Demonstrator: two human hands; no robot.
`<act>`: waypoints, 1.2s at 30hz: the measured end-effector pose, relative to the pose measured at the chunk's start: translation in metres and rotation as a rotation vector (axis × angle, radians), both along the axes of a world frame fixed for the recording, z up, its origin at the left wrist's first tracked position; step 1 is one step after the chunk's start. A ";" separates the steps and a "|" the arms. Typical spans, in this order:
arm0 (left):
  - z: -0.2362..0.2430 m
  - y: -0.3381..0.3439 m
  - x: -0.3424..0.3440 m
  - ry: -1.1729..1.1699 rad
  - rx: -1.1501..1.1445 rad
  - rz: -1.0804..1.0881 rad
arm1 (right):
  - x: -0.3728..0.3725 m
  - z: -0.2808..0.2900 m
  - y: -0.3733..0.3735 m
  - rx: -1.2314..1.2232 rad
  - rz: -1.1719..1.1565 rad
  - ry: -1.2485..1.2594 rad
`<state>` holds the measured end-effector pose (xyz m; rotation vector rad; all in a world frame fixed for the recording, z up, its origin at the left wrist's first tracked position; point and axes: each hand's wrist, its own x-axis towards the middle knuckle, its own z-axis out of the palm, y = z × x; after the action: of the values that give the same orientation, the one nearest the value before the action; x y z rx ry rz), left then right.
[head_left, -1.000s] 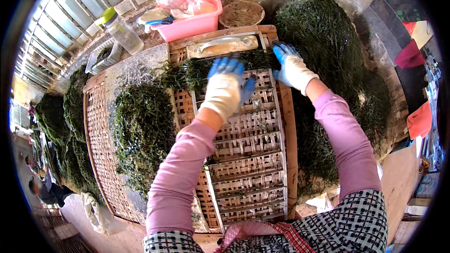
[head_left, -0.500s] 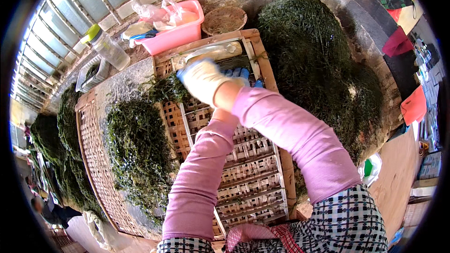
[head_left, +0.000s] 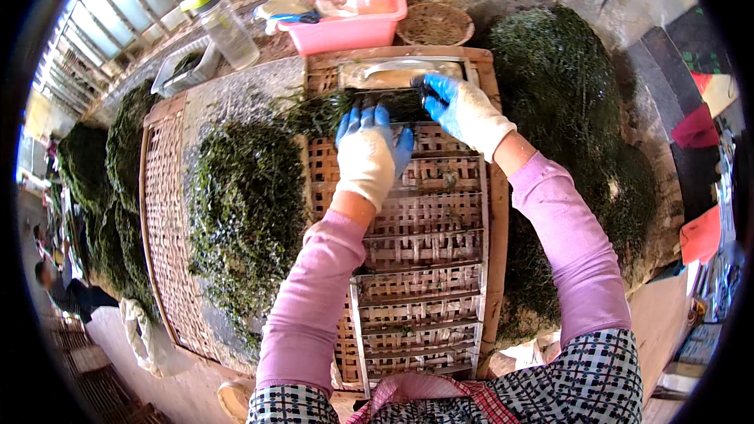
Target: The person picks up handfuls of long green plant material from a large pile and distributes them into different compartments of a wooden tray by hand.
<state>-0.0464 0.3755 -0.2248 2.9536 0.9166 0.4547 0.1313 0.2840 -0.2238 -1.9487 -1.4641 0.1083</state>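
Note:
Both of my hands wear white gloves with blue fingers. My left hand (head_left: 367,153) lies with fingers extended on the lower edge of a row of dark green weed strands (head_left: 318,114), in the upper part of a slatted metal frame (head_left: 481,251). At the row's right end, my right hand (head_left: 471,118) is closed, its thumb and fingers pinching a small dark clump (head_left: 425,91), seemingly weed. Under the frame is a woven bamboo mat (head_left: 424,224). A pale board (head_left: 377,76) lies just beyond the row. Left of the frame sits a loose weed heap (head_left: 243,204).
A large wet weed mound (head_left: 550,110) rises on the right, with more mounds (head_left: 129,149) at far left. Behind the mat stand a pink tub (head_left: 353,31), a shallow round basket (head_left: 436,25), a bottle with a green lid (head_left: 228,31) and a white tray (head_left: 184,67).
My right hand has swung from the left, across my left forearm, to the row's right end. My left hand, mostly covered before, now shows on the row. The view has shifted.

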 end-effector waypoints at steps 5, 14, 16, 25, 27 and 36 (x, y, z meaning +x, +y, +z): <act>0.000 0.010 0.001 0.243 -0.097 -0.016 | -0.072 0.065 0.069 -0.242 0.059 -0.149; 0.041 0.008 0.005 0.426 -0.473 -0.055 | -0.105 0.076 0.157 -0.741 0.225 -0.747; -0.019 0.021 0.018 0.495 -0.335 -0.104 | -0.127 0.082 0.153 -0.851 0.278 -0.840; -0.035 0.027 0.012 0.406 -0.202 -0.077 | -0.091 0.037 0.130 -0.381 0.226 0.433; 0.013 0.018 0.002 0.370 -0.336 -0.120 | -0.044 0.015 0.100 -0.136 0.233 0.376; 0.021 0.012 -0.001 0.237 -0.248 -0.097 | 0.016 -0.001 0.000 0.037 0.136 -0.456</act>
<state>-0.0478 0.3870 -0.2037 2.8443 0.7755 -0.0137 0.1468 0.2838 -0.2248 -1.9221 -1.8729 -0.3217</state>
